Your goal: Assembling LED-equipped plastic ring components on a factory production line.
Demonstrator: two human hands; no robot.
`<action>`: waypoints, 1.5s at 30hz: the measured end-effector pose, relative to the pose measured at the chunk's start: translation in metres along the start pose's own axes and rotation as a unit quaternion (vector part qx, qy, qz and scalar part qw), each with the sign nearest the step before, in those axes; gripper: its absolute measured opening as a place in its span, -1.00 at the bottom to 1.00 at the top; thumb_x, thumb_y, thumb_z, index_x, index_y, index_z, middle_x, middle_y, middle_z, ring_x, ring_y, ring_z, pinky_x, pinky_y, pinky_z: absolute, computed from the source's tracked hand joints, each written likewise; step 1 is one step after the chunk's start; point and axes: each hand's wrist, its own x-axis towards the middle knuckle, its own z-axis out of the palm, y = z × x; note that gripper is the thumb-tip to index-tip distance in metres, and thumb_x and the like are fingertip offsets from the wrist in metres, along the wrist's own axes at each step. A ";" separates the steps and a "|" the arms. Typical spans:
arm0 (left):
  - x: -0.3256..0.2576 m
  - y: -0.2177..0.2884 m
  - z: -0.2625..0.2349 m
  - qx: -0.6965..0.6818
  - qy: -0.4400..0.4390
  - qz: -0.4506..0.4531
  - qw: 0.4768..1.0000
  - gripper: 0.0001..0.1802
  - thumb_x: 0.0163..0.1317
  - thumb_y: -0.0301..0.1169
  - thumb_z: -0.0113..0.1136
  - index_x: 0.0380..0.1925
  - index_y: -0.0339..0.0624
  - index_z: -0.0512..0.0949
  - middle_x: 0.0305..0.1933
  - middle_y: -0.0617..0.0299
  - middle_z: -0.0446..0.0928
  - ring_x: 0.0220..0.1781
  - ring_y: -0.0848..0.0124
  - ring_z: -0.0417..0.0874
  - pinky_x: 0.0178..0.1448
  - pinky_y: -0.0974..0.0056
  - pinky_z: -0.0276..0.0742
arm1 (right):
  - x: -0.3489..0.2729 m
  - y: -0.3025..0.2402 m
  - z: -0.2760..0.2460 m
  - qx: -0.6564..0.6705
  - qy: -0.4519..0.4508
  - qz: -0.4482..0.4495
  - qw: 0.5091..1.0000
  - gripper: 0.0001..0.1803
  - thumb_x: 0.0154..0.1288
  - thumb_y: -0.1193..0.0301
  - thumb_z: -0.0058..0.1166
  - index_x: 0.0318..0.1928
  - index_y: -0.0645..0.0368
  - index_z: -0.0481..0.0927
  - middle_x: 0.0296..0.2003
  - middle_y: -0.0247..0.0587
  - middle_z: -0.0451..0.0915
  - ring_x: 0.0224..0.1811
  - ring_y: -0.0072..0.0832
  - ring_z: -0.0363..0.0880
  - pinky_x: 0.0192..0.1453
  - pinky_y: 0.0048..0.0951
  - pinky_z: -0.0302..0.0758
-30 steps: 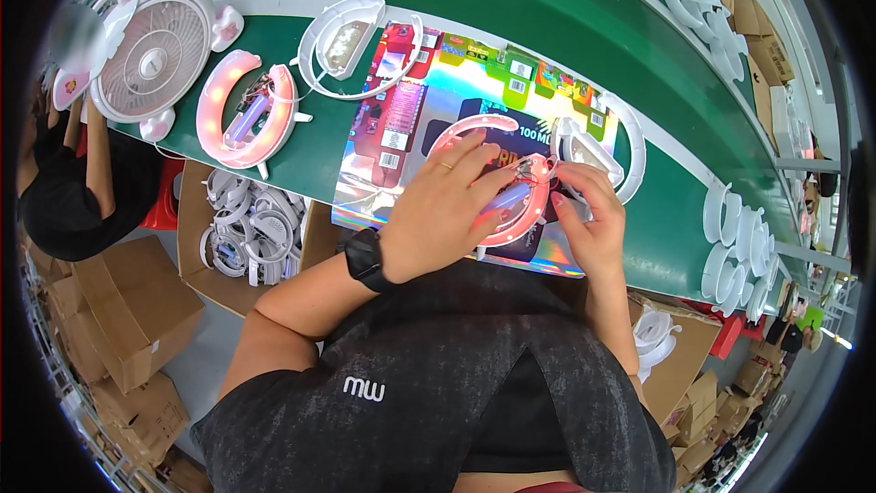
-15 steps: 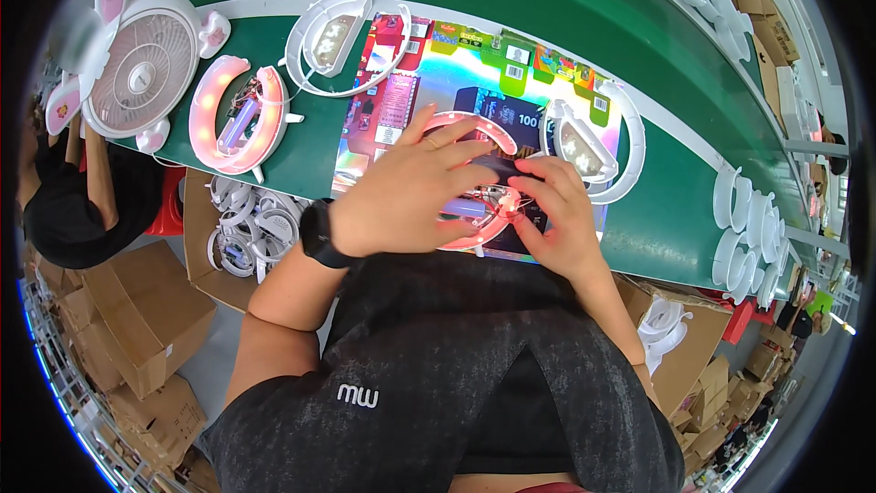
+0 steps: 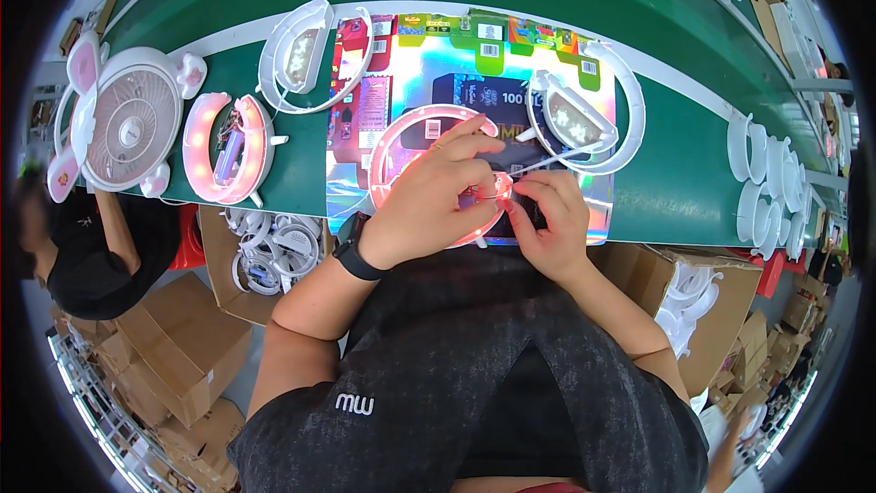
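Note:
A pink-lit ring housing (image 3: 388, 151) lies on the printed shiny sheets before me, its glow showing round my fingers. My left hand (image 3: 443, 184) is bent over its right side, fingers curled onto it and fingertips close to the glowing end (image 3: 500, 186). Right beside that end, my right hand (image 3: 552, 219) has thumb and fingers pinched together; what lies between them is too small to make out. Thin wires show near the fingertips. Just beyond the right hand, a white ring part (image 3: 630, 119) with an LED panel (image 3: 575, 119) rests on the sheets, a narrow white strip reaching toward the fingers.
Left on the green table (image 3: 675, 210) are another lit ring (image 3: 203, 141) with a purple battery, an animal-eared fan (image 3: 137, 128) and a white ring part (image 3: 269, 64). White rings (image 3: 771, 183) stand far right. Boxes (image 3: 214, 256) of parts flank me; a person (image 3: 109, 246) sits left.
The left hand's fingers have curled in and uncovered more of the lit ring's left side. The right hand has drawn close to its end. The whole view has shifted slightly.

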 end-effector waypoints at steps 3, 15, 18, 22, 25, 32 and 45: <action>0.001 -0.003 0.002 -0.004 0.018 -0.023 1.000 -0.85 0.04 -0.48 0.36 -0.56 -0.19 0.53 0.18 0.04 0.52 0.45 0.02 0.30 0.36 0.06 0.31 | -0.001 -0.002 0.004 0.026 -0.005 0.023 0.999 -0.72 -0.02 0.59 0.29 -0.22 0.20 0.61 -0.21 -0.17 0.58 -0.23 -0.18 0.55 -0.21 -0.29 0.50; 0.008 0.002 -0.002 0.141 0.047 -0.108 0.983 -0.93 0.03 -0.48 0.28 -0.47 -0.21 0.59 -0.14 0.11 0.63 -0.18 0.14 0.65 -0.13 0.17 0.55 | 0.014 -0.004 0.013 0.010 -0.004 0.056 0.998 -0.79 0.01 0.56 0.24 -0.26 0.17 0.66 -0.27 -0.23 0.56 -0.21 -0.27 0.56 -0.19 -0.32 0.52; 0.011 0.000 -0.005 0.154 0.033 -0.066 0.985 -0.91 0.06 -0.42 0.28 -0.43 -0.18 0.64 -0.28 0.14 0.64 -0.27 0.14 0.65 -0.20 0.15 0.55 | 0.018 -0.003 0.014 0.000 -0.001 0.055 0.999 -0.84 0.00 0.55 0.25 -0.32 0.16 0.66 -0.28 -0.25 0.56 -0.22 -0.29 0.57 -0.21 -0.32 0.53; 0.019 -0.009 -0.010 0.206 -0.023 -0.040 0.977 -0.88 0.08 -0.36 0.28 -0.39 -0.13 0.67 -0.36 0.16 0.64 -0.31 0.16 0.66 -0.26 0.14 0.54 | 0.025 -0.005 0.016 -0.028 0.006 0.047 0.998 -0.89 0.00 0.54 0.26 -0.39 0.15 0.65 -0.30 -0.30 0.56 -0.27 -0.32 0.58 -0.29 -0.34 0.55; 0.024 -0.010 -0.015 0.248 -0.067 -0.012 0.966 -0.88 0.09 -0.33 0.29 -0.41 -0.10 0.68 -0.39 0.21 0.65 -0.30 0.18 0.66 -0.29 0.15 0.53 | 0.027 -0.006 0.015 -0.055 -0.012 0.031 0.998 -0.91 -0.01 0.53 0.25 -0.42 0.16 0.63 -0.33 -0.30 0.54 -0.30 -0.32 0.58 -0.36 -0.33 0.54; 0.029 -0.022 -0.009 0.224 -0.076 -0.017 0.971 -0.89 0.07 -0.38 0.24 -0.46 -0.15 0.53 -0.49 0.13 0.57 -0.39 0.10 0.62 -0.37 0.04 0.45 | 0.033 -0.013 0.010 -0.104 -0.040 0.008 0.994 -0.92 -0.02 0.53 0.23 -0.44 0.18 0.61 -0.35 -0.30 0.52 -0.30 -0.33 0.58 -0.37 -0.31 0.54; 0.031 -0.030 -0.021 0.032 -0.131 -0.071 0.988 -0.84 0.07 -0.35 0.27 -0.39 -0.16 0.55 -0.44 0.10 0.58 -0.32 0.10 0.63 -0.32 0.07 0.47 | 0.032 -0.014 0.014 -0.109 -0.034 0.011 0.993 -0.93 -0.02 0.52 0.22 -0.46 0.19 0.60 -0.36 -0.27 0.51 -0.33 -0.32 0.58 -0.36 -0.31 0.54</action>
